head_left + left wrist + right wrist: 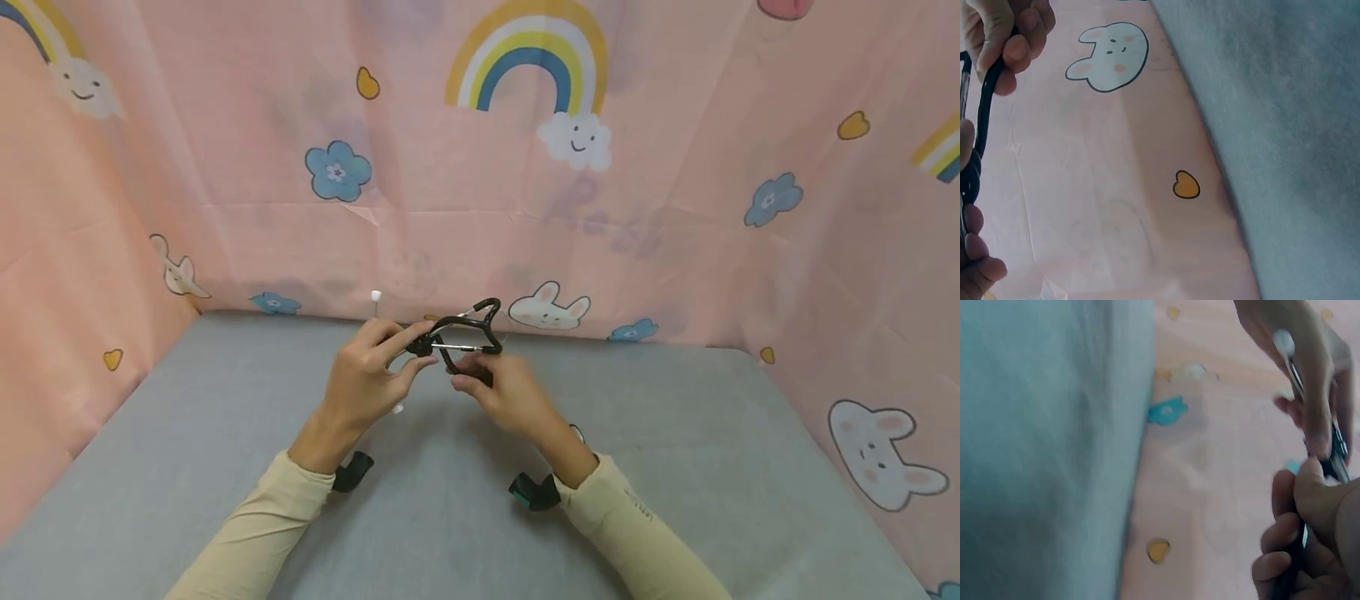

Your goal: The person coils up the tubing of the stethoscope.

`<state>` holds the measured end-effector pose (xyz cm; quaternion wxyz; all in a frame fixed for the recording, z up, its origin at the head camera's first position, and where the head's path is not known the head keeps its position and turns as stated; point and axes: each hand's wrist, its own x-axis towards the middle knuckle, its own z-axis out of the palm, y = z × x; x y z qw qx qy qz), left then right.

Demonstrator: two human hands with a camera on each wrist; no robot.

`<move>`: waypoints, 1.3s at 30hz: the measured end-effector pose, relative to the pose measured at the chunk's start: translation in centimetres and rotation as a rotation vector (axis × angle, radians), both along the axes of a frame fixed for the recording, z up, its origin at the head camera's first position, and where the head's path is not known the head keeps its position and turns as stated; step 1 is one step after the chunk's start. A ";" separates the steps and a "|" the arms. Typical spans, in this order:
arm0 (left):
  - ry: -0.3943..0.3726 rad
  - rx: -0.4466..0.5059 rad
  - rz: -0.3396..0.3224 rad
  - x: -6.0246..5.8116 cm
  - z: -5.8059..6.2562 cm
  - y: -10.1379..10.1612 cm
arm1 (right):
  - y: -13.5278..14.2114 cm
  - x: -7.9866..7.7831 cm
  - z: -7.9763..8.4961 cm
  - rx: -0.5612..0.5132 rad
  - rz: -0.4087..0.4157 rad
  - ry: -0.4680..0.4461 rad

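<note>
Both hands hold a frame of black bent tubing (pixel 491 321) with thin metal rods, raised above the grey table. Its exact kind is unclear. My left hand (pixel 363 367) pinches the dark joint (pixel 422 343) at the frame's left end between thumb and fingers. Near that hand a thin rod ends in a white tip (pixel 376 296); another white tip (pixel 398 408) shows below it. My right hand (pixel 506 392) grips the lower black part, its fingers curled round it in the right wrist view. In the left wrist view, black tubing (pixel 985 112) runs between both hands.
The grey table (pixel 450 517) spreads beneath both forearms. Behind it and at both sides hangs a pink printed cloth (pixel 660 100). A dark wrist mount (pixel 352 472) is on the left wrist, another dark mount (pixel 535 492) on the right.
</note>
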<state>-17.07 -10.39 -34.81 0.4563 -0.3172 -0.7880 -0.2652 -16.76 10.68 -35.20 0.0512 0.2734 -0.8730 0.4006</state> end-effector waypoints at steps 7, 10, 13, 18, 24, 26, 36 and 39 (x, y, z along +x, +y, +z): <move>-0.016 0.034 0.074 0.0 0.1 0.1 | -1.6 1.1 -0.7 0.017 0.011 0.197; -0.012 0.028 0.096 0.0 0.0 0.2 | -1.6 1.2 -0.5 0.033 0.011 0.258; 0.001 0.027 0.113 0.1 -0.2 0.3 | -1.5 1.4 -0.3 0.087 0.018 0.318; -0.004 0.014 0.134 0.3 -0.3 0.4 | -1.5 1.7 0.1 0.187 0.007 0.376; -0.029 0.014 0.142 0.3 -0.4 0.4 | -1.6 1.8 0.3 0.264 -0.051 0.329; -0.047 0.040 0.131 0.3 -0.3 0.4 | -1.7 1.8 0.2 0.268 -0.087 0.275; -0.062 0.076 0.114 0.4 -0.1 0.4 | -1.0 1.1 0.1 0.142 -0.206 0.101; -0.058 0.089 0.113 0.4 -0.1 0.5 | -1.0 1.0 0.1 0.124 -0.218 0.073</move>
